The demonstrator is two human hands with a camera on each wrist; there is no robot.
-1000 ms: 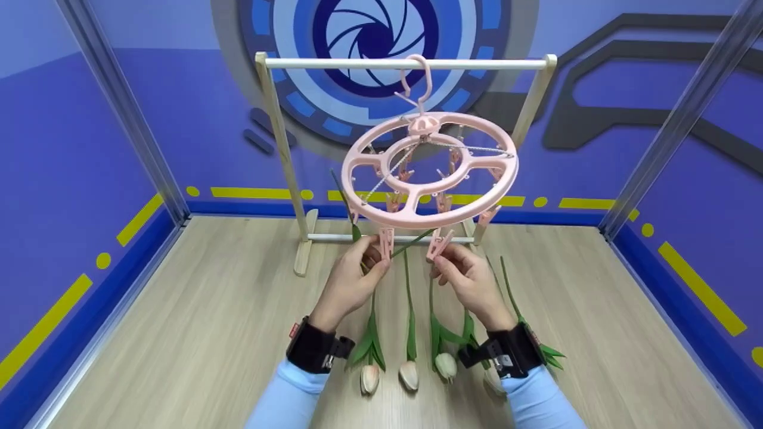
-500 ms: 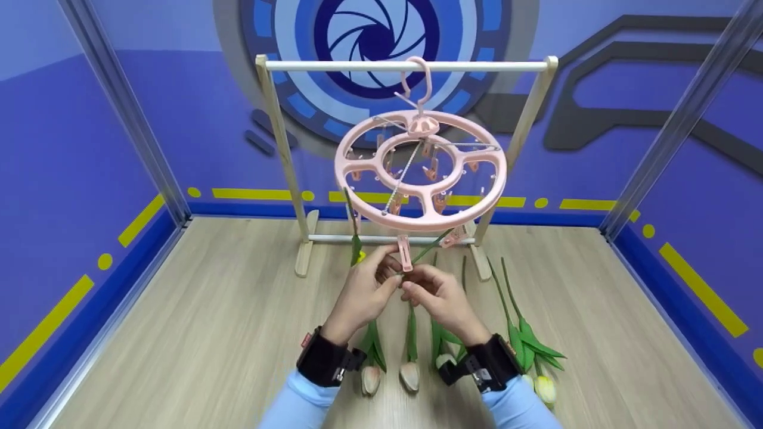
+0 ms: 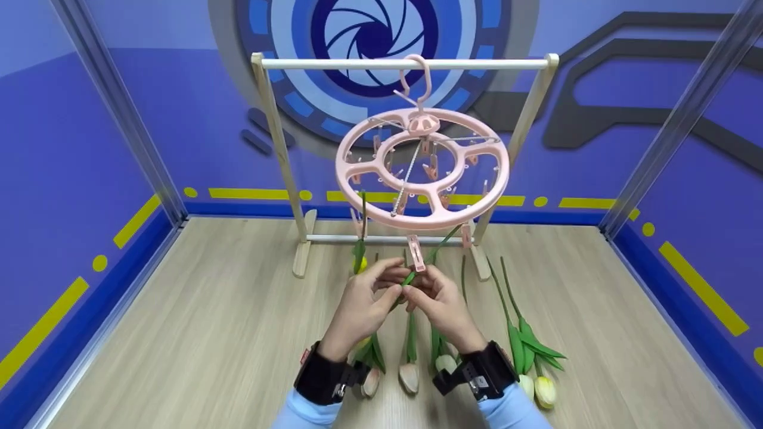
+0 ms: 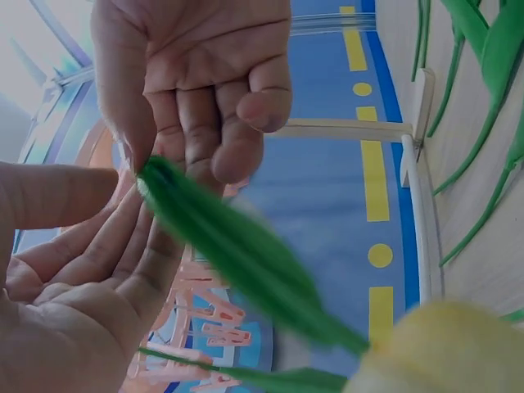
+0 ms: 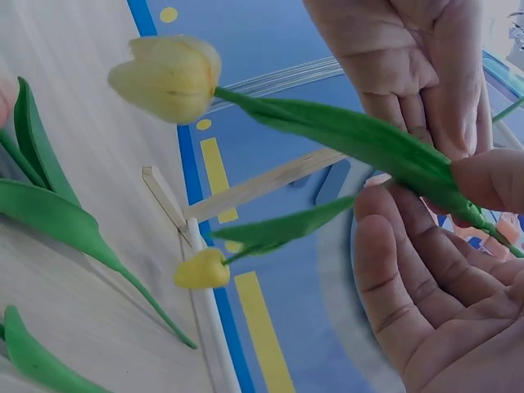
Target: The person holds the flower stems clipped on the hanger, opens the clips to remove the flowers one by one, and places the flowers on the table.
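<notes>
A pale yellow tulip point(image 5: 168, 78) with a long green leaf point(image 4: 237, 246) slants between my hands, below the pink clip hanger point(image 3: 423, 223). My left hand point(image 3: 360, 313) holds it near the leaf, thumb over and fingers behind. My right hand point(image 3: 444, 307) pinches the leaf and stem between thumb and fingers, as the right wrist view shows. Past the hands the stem rises toward the hanger. A pink clothes peg point(image 3: 416, 253) hangs just above my fingertips; whether it grips the stem I cannot tell. A yellow tulip point(image 5: 202, 268) hangs flower down at the hanger's left.
The hanger hooks onto a wooden rack's white bar point(image 3: 334, 64). Several tulips lie on the table, among them a pale pink one point(image 3: 409, 378) in front and a yellow one point(image 3: 545, 391) at right. Another peg point(image 3: 466, 235) dangles to the right.
Both hands have left the two pegs they held, come together lower down and taken hold of the tulip. The hanger has turned, and the pegs hang free of the fingers.
</notes>
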